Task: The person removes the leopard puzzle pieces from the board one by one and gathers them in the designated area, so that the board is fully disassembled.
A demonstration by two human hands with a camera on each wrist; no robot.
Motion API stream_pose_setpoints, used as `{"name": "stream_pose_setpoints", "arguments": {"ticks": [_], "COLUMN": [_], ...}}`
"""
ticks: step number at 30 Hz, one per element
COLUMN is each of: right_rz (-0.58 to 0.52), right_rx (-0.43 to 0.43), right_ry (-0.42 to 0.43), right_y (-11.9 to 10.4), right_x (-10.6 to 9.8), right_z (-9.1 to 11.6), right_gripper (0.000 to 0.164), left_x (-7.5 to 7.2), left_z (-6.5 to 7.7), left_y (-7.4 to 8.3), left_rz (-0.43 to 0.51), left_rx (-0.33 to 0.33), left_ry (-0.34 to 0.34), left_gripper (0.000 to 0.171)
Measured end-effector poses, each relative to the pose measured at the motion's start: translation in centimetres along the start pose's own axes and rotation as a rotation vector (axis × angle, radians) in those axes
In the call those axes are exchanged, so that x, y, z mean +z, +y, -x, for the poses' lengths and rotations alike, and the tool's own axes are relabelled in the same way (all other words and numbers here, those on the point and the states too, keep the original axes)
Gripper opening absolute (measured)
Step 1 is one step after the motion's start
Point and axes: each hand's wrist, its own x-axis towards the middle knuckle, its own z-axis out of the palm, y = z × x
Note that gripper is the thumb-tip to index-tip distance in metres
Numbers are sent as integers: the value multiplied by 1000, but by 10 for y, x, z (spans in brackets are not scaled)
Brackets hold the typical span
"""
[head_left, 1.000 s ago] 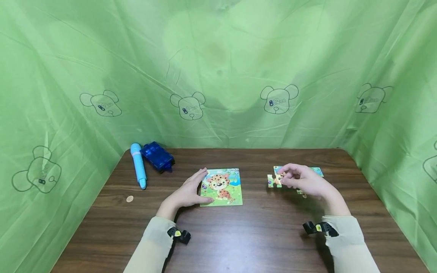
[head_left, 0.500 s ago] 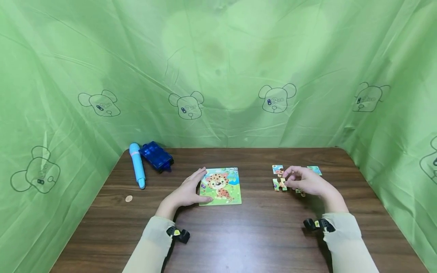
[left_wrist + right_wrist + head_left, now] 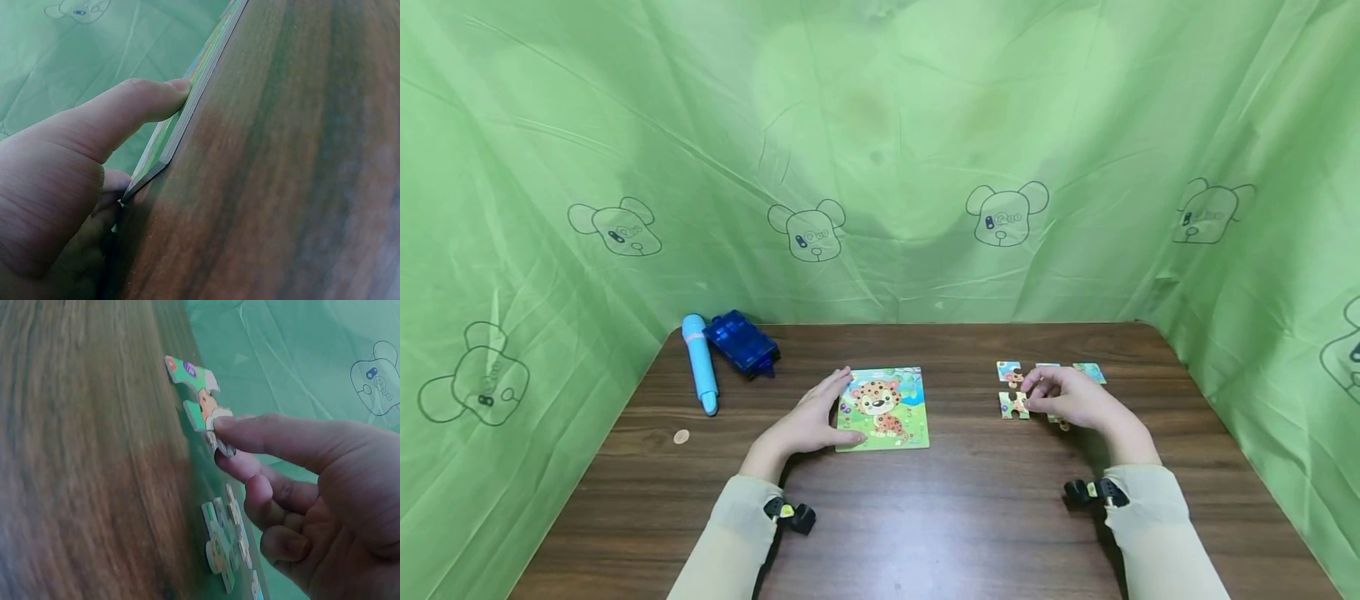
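Observation:
My left hand (image 3: 805,423) lies along the left edge of a square leopard picture board (image 3: 898,412), fingers extended. In the left wrist view its thumb (image 3: 140,103) rests on the board's printed face. At the right, my right hand (image 3: 1071,396) pinches a puzzle piece (image 3: 1013,407) between thumb and forefinger, low over the table. In the right wrist view that puzzle piece (image 3: 195,378) shows green, purple and orange print; its other fingers are curled. Another puzzle piece (image 3: 1008,370) lies just behind, and a blue puzzle piece (image 3: 1091,372) farther right. My right hand partly hides other pieces.
On the left of the brown table (image 3: 880,517) lie a light-blue toy microphone (image 3: 702,367), a dark-blue translucent case (image 3: 742,343) and a small round tan disc (image 3: 681,437). A green curtain (image 3: 880,150) hangs around the back and sides.
My right hand has drawn the pinched puzzle piece slightly right and nearer, apart from the piece behind it. It has hardly moved in the last half second. My left hand stays put.

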Motion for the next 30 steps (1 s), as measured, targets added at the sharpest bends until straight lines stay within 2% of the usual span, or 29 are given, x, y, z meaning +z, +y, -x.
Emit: {"name": "stream_pose_setpoints", "arguments": {"ticks": [13, 20, 30], "right_rz": [58, 70, 100], "right_rx": [-3, -8, -3], "right_ry": [3, 14, -32], "right_y": [0, 1, 3], "right_x": [-5, -3, -1], "right_z": [2, 1, 0], "right_gripper": [15, 21, 25], "left_x": [1, 0, -1], "left_z": [-1, -1, 0], "left_y": [-1, 0, 2], "left_rz": [-13, -3, -2], "left_rx": [6, 8, 2], "left_ry": [-1, 4, -1], "left_gripper": [117, 117, 116]}}
